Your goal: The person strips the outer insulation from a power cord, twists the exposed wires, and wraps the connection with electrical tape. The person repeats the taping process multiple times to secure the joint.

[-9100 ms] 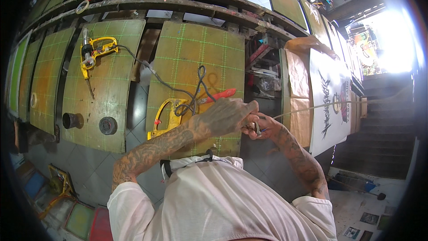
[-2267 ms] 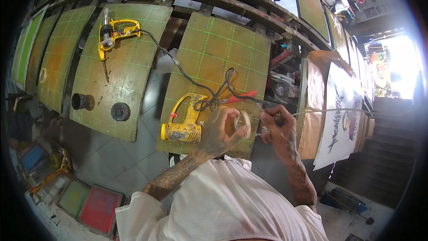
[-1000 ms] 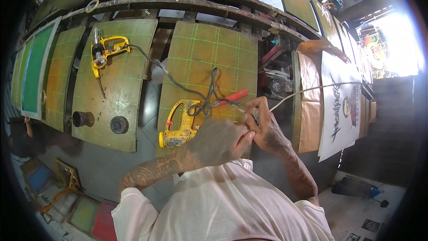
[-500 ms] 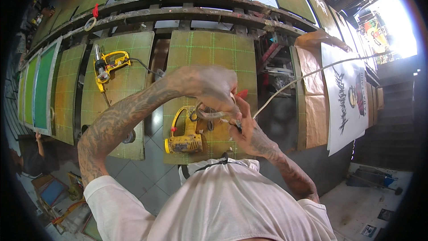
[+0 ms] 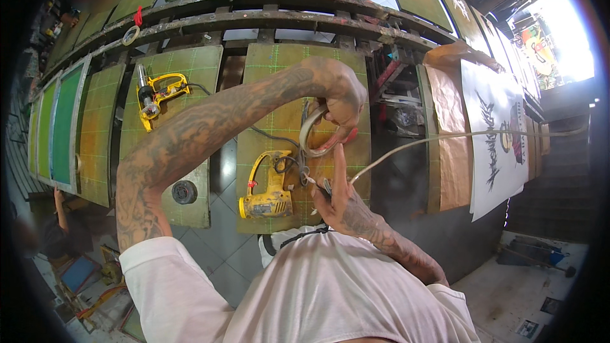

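Over the middle green-gridded board (image 5: 260, 70), my left hand (image 5: 343, 98) is closed on a roll of tape (image 5: 310, 130). A small red piece (image 5: 351, 136) shows at its fingertips, next to my right index finger. Lower down, my right hand (image 5: 356, 213) pinches a pale cable (image 5: 394, 152) and a small dark piece, partly hidden by the fingers; its index finger points up. Just left of it, a dark cord (image 5: 298, 162) meets the pale cable's end near a yellow heat gun (image 5: 270, 203) lying on the board.
On the left board lie a second yellow tool (image 5: 152, 96) and a black round part (image 5: 184, 192). A framed green screen (image 5: 63, 127) stands far left. To the right are brown paper (image 5: 448, 146) and a printed white sheet (image 5: 492, 108). Dark rails (image 5: 286, 22) run behind. Another person's hand (image 5: 59, 195) shows at left.
My left hand has lifted up and right with the tape roll, uncovering the cords. My right hand has shifted slightly lower, its index finger now raised. The pale cable has swung lower at right.
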A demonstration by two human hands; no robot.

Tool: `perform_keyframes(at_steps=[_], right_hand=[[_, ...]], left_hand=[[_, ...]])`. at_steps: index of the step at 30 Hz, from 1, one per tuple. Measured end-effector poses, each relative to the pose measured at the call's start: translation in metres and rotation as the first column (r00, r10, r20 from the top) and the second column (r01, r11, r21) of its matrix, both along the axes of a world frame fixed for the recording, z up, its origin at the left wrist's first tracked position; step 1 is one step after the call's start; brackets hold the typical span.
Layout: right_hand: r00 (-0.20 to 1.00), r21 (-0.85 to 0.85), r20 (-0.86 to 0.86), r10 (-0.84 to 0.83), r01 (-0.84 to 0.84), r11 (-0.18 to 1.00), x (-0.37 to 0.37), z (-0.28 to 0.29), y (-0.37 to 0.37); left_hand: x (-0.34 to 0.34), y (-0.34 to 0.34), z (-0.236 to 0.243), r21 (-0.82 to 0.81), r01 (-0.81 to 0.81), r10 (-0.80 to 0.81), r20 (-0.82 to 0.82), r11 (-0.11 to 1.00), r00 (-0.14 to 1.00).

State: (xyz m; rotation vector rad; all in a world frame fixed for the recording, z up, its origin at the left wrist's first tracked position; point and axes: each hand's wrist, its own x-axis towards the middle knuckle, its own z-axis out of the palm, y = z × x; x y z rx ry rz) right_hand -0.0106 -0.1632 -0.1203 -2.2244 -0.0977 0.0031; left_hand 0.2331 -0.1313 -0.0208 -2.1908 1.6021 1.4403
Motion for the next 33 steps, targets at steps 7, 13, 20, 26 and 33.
perform_keyframes(at_steps=[7,13,20,26,33], right_hand=[[0.962,0.109,-0.088,-0.260,0.269,0.957,-0.012,0.009,0.000],[0.904,0.027,-0.140,-0.404,0.411,0.911,-0.014,0.006,-0.002],[0.921,-0.005,-0.044,-0.388,0.388,0.922,-0.013,0.006,-0.011],[0.928,-0.007,-0.052,-0.369,0.369,0.929,-0.011,0.043,-0.011],[0.930,-0.064,-0.043,-0.365,0.362,0.930,-0.001,0.061,-0.038]], left_hand=[[0.006,-0.022,-0.014,0.002,-0.105,0.102,-0.266,0.994,0.959],[0.009,-0.053,-0.019,0.074,-0.107,0.129,-0.428,0.991,0.894],[-0.017,-0.106,-0.089,0.183,0.035,0.078,-0.576,0.982,0.814],[-0.044,-0.103,-0.145,0.316,0.133,0.011,-0.417,0.940,0.909],[-0.007,-0.055,-0.176,-0.491,-0.508,0.359,-0.370,0.707,0.857]])
